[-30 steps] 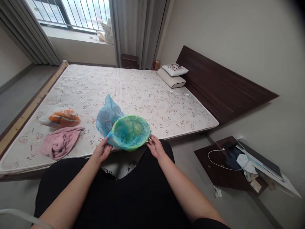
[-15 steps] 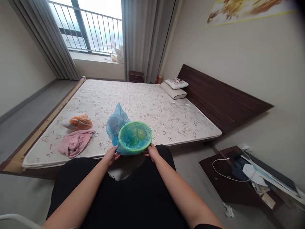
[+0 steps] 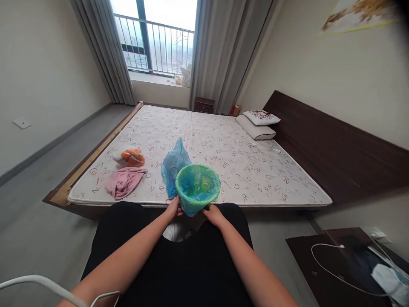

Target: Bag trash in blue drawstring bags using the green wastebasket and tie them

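A green trash bin (image 3: 218, 186) lined with a thin blue plastic bag (image 3: 197, 184) is in front of my knees, its mouth tilted up toward me. My left hand (image 3: 174, 209) grips its lower left side, with the fingertips partly under it. At the lower right, my right hand (image 3: 214, 214) holds the bin, its fingers mostly hidden behind the wall. Just left of the bin stands a puffed-up blue plastic bag (image 3: 174, 166) with a red tie, on the mattress edge. Inside the bin the liner lies loosely against the walls.
The bare letter-print mattress (image 3: 198, 132) fills the middle. On its left lie a pink cloth (image 3: 124, 181) and an orange-and-white bag (image 3: 132, 157). Pillows (image 3: 260, 123) rest by the headboard (image 3: 319, 132). A dark nightstand (image 3: 313, 260) with a cable is at lower right.
My view has turned left, so the room shifts right. The bin now shows more of its body below the rim, and both hands have moved lower around it.
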A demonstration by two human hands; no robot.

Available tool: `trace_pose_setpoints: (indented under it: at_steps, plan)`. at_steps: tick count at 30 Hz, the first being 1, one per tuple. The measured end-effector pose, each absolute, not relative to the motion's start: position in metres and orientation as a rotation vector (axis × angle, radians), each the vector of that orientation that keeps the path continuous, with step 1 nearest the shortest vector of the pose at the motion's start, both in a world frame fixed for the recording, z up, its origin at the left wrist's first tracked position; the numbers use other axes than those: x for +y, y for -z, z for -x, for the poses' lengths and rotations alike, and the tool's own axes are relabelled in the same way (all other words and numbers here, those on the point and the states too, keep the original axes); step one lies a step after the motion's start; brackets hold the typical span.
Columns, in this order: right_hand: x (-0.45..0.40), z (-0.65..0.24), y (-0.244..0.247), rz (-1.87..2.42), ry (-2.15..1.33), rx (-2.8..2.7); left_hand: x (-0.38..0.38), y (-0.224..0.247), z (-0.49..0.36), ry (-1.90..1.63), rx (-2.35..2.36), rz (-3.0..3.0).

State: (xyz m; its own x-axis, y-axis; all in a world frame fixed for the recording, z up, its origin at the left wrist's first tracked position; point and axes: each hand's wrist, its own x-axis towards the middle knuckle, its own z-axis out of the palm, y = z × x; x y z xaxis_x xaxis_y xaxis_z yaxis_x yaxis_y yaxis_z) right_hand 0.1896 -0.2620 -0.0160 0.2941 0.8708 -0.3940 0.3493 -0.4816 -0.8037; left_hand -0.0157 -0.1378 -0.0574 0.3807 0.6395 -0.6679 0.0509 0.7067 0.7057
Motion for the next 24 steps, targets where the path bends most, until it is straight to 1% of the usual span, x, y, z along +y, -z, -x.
trace_pose_setpoints:
  at_steps: [5, 9, 11, 14, 19, 21, 23, 24]
  plan:
    - [-0.265, -0.191, 0.021, 1.937, -1.232, -0.942, -0.126, 0.053, 0.023, -0.458, 1.143, -0.758]
    - [-0.263, -0.2, 0.019, 1.805, -1.32, -0.605, -0.125, 0.045, 0.025, -0.508, 1.157, -0.797]
    - [-0.262, -0.211, 0.016, 1.713, -1.298, -0.397, -0.124, 0.041, 0.024, -0.541, 1.156, -0.829]
    - [-0.268, -0.236, 0.011, 1.773, -1.082, -0.371, -0.116, 0.034, 0.028, -0.601, 1.176, -0.913]
    - [-0.304, -0.283, 0.011, 2.222, -0.552, -0.941, -0.078, 0.017, 0.063, -0.715, 1.271, -1.122]
    - [-0.319, -0.293, 0.015, 2.34, -0.449, -1.034, -0.056, 0.007, 0.084, -0.752, 1.291, -1.242]
    - [-0.328, -0.296, 0.021, 2.37, -0.434, -0.995, -0.029, -0.005, 0.107, -0.801, 1.356, -1.482]
    - [-0.33, -0.296, 0.023, 2.359, -0.434, -0.952, -0.015, -0.011, 0.117, -0.827, 1.426, -1.51]
